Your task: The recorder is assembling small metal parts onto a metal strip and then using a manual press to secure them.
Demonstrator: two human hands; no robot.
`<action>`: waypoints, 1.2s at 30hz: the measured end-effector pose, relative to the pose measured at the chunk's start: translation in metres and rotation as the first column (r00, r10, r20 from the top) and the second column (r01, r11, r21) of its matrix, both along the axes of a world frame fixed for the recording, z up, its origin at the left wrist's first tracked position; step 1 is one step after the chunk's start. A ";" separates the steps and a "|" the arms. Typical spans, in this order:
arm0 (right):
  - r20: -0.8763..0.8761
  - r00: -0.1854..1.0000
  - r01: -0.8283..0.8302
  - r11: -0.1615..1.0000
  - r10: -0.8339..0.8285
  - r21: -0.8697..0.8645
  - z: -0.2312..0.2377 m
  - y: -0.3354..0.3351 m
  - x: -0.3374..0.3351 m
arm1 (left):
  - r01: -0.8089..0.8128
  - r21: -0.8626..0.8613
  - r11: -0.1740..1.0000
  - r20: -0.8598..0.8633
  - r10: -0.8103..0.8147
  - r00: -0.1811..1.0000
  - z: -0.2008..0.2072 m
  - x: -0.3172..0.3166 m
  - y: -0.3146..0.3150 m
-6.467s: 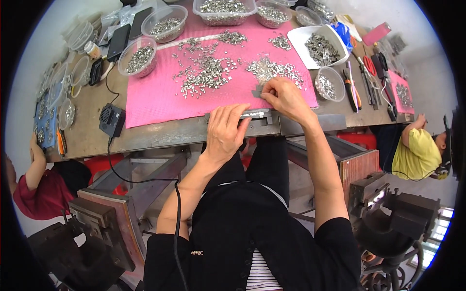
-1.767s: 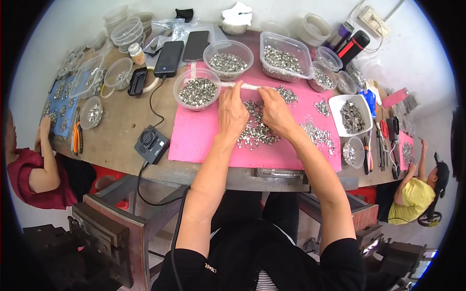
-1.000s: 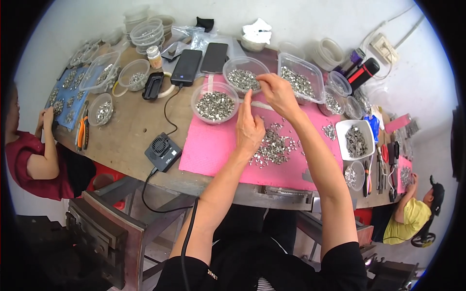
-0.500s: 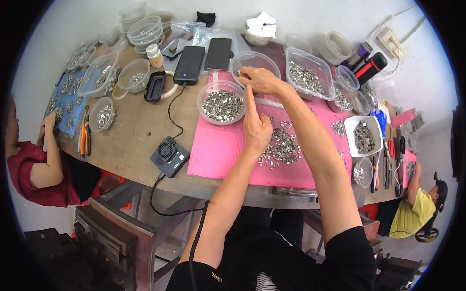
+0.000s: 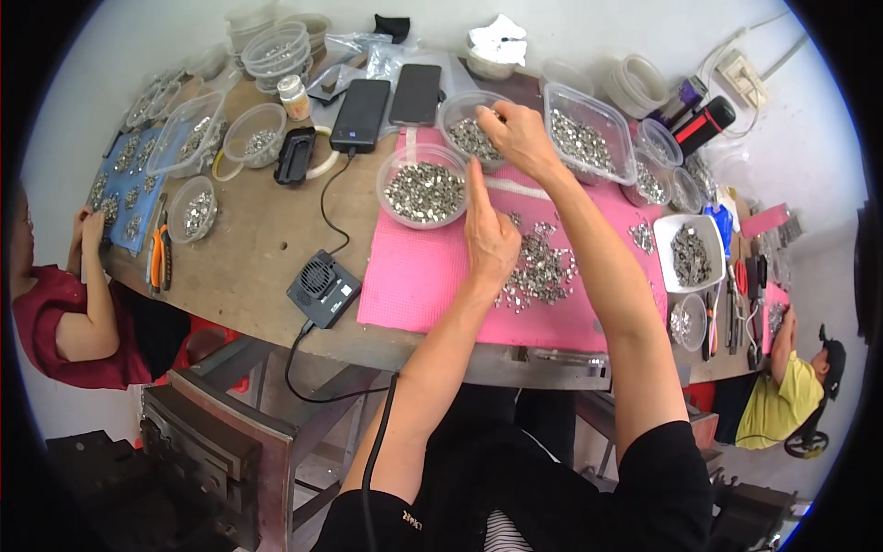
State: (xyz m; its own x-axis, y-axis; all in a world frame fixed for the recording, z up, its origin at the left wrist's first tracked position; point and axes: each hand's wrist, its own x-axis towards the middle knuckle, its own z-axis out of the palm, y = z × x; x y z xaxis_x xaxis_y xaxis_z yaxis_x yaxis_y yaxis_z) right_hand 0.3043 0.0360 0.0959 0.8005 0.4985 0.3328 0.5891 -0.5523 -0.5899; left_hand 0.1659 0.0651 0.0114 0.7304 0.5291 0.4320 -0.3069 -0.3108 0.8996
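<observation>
My right hand (image 5: 520,136) is over the right side of the far round clear tub (image 5: 443,124), fingers curled together. What they hold, if anything, is hidden. Small shiny metal pieces (image 5: 471,138) lie in that tub. Closer to me, a second round clear tub (image 5: 386,198) is full of similar metal pieces (image 5: 425,191). My left hand (image 5: 490,244) is upright along its right side, fingers stretched out and holding nothing; whether it touches the rim I cannot tell. A loose heap of metal pieces (image 5: 541,269) lies on the pink mat (image 5: 414,285) beneath my right forearm.
Right of my hand stand a rectangular clear container (image 5: 589,138) and a white tray (image 5: 664,262), both holding metal pieces. A phone (image 5: 416,95), power bank (image 5: 361,115) and cabled black fan-like device (image 5: 322,290) sit leftward. Two people work at the table's left and right ends.
My right hand has moved up and to the right from inside the far tub, uncovering its metal pieces. The left hand has stayed nearly in place.
</observation>
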 end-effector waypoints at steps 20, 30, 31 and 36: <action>-0.208 0.949 -0.258 0.962 0.235 -0.089 -0.014 -0.093 -0.047 | -0.002 0.252 0.968 -0.066 0.019 0.998 0.000 -0.006 0.011; -0.159 0.981 -0.141 0.973 0.113 -0.181 -0.006 -0.089 -0.068 | -0.008 0.366 0.931 -0.005 0.011 1.000 -0.010 -0.007 0.017; -0.157 0.982 -0.131 0.974 0.102 -0.185 -0.007 -0.090 -0.069 | -0.078 0.346 0.935 0.074 0.056 0.996 -0.005 -0.003 0.017; 0.083 0.992 -0.082 0.985 0.095 -0.152 -0.018 -0.105 -0.074 | 0.036 0.102 0.994 0.079 -0.045 0.996 0.008 -0.007 0.008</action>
State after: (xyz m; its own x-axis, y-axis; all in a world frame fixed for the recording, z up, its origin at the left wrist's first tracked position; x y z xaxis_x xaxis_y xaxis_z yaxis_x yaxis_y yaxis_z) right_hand 0.2299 -0.0689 0.0776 0.7211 0.6151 0.3188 0.6866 -0.5725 -0.4483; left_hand 0.1592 0.0733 0.0191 0.7108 0.4505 0.5402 -0.3916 -0.3845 0.8360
